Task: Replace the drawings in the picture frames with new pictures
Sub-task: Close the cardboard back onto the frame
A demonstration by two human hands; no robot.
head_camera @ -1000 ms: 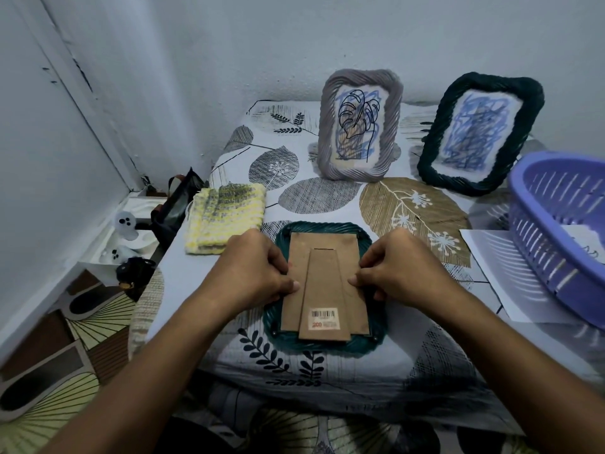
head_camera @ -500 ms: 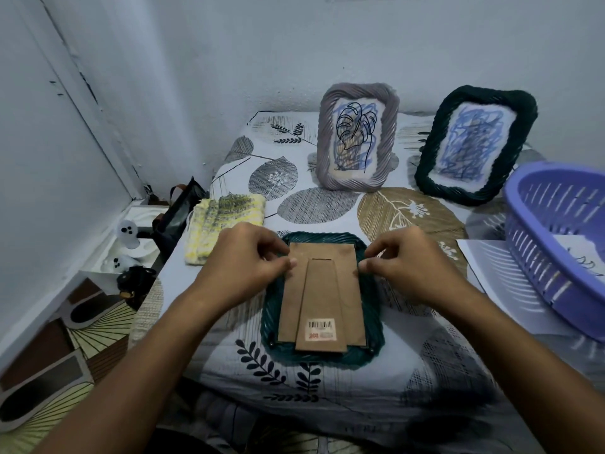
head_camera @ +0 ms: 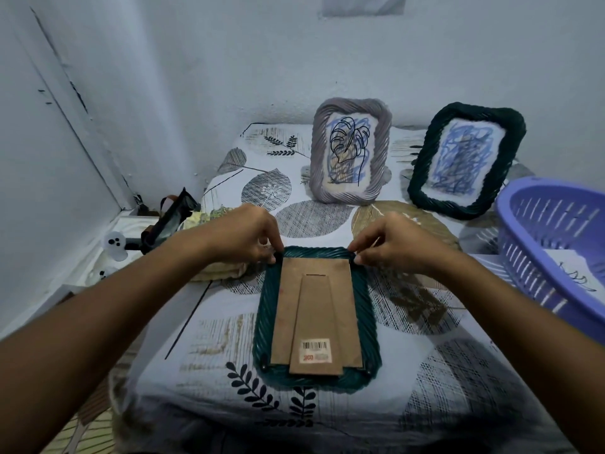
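A teal picture frame [head_camera: 262, 326] lies face down in front of me, its brown cardboard backing [head_camera: 314, 309] and folded stand with a barcode sticker facing up. My left hand [head_camera: 242, 235] pinches the small clip at the frame's top left corner. My right hand [head_camera: 393, 240] pinches the clip at the top right corner. Two more frames stand upright at the back: a grey one [head_camera: 350, 155] with a leaf drawing over blue scribble, and a dark green one [head_camera: 466, 158] with blue scribble.
A purple plastic basket [head_camera: 553, 244] at the right holds a white sheet with a line drawing. A yellow knitted cloth [head_camera: 212, 273] lies left of the frame, partly under my left hand. The wall is close on the left; the leaf-print table cover [head_camera: 425, 371] ends near me.
Both hands slid from the middle of the backing's sides up to the frame's top corners. The camera also tilted, so the frame sits lower in view.
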